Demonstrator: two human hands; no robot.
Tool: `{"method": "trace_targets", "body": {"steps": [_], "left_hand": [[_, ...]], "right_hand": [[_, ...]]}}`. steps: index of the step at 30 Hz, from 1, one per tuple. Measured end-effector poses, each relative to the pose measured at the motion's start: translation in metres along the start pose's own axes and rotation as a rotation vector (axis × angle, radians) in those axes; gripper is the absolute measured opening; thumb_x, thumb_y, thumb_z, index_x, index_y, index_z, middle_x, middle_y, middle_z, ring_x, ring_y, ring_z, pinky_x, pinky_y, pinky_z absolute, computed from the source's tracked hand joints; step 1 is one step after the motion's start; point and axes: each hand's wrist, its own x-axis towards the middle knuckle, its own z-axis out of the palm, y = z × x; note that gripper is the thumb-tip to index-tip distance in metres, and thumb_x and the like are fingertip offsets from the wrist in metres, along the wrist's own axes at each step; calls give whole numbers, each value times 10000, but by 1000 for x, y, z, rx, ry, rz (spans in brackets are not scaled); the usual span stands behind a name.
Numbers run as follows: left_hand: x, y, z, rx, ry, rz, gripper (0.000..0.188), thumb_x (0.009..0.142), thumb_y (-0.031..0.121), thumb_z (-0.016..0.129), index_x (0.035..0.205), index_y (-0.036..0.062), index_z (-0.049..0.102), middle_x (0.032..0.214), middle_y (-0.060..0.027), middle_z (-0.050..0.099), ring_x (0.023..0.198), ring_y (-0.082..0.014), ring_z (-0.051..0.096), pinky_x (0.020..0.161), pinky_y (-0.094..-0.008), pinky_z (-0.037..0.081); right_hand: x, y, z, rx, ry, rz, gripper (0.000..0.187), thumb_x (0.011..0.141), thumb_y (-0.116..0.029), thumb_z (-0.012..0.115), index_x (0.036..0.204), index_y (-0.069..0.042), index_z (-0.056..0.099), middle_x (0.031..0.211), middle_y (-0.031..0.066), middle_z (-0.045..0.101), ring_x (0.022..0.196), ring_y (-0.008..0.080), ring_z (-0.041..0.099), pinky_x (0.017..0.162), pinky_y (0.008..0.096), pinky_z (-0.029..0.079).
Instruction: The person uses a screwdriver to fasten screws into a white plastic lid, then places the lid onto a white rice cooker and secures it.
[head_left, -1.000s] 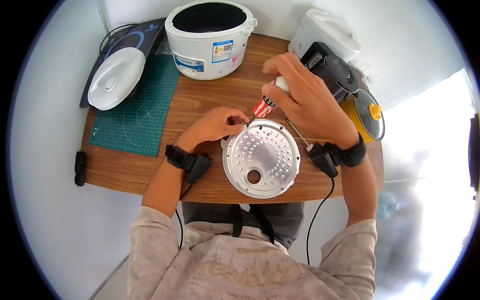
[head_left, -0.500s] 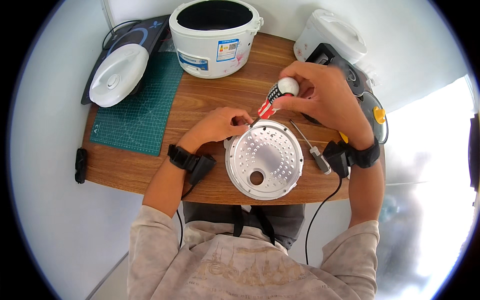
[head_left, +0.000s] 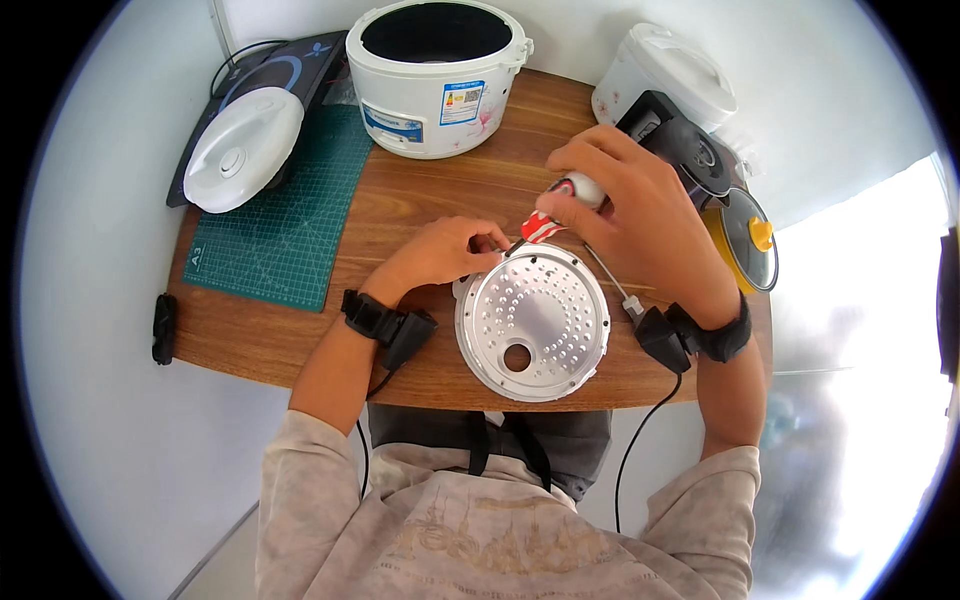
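Here, right hand [head_left: 640,205]: clasped round the handle of the screwdriver [head_left: 541,228], which tilts, tip down at the disc's far rim;
Left hand [head_left: 440,250]: fingers curled beside the screwdriver's tip; whether they pinch anything, I cannot tell;
Disc [head_left: 540,315]: flat on the table [head_left: 240,335] near its front edge; one large hole;
Spare driver [head_left: 612,273]: right of the disc, partly hidden;
Back: open-topped cooker [head_left: 430,110]; mat [head_left: 280,250] lower left of it.
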Motion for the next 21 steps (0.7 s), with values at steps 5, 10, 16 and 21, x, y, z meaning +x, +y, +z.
{"method": "trace_targets", "body": {"steps": [5, 10, 16, 21], "left_hand": [[-3, 6, -2, -38, -27, -22, 290, 887, 261, 758, 1138, 121, 723, 884, -58, 719, 746, -177, 655, 670, -324, 517], [-3, 8, -4, -1, -42, 30, 330, 885, 251, 796, 1149, 85, 690, 871, -31, 668, 767, -130, 592, 684, -308, 493], [-5, 22, -2, -116, -41, -152, 319, 877, 210, 785, 1140, 62, 680, 867, -71, 685, 708, -143, 635, 565, -298, 512], [-4, 7, 0, -129, -42, -88, 292, 886, 191, 773, 1108, 36, 661, 874, -79, 682, 680, -130, 629, 521, -279, 510]], "right_hand": [[-5, -5, -8, 219, -155, -20, 326, 858, -155, 758, 1131, -26, 634, 1012, 163, 680, 860, 372, 677, 739, 398, 550], [-3, 9, -7, 143, -113, -27, 281, 856, -220, 768, 1000, -17, 638, 793, 168, 678, 723, 366, 663, 653, 404, 528], [2, 5, 8, -235, 7, -35, 408, 858, -420, 738, 804, -36, 610, 615, 129, 622, 558, 328, 622, 511, 410, 478], [12, -3, 15, -466, -3, 57, 407, 894, -434, 696, 802, -45, 616, 607, 101, 600, 538, 292, 618, 477, 389, 472]]}}
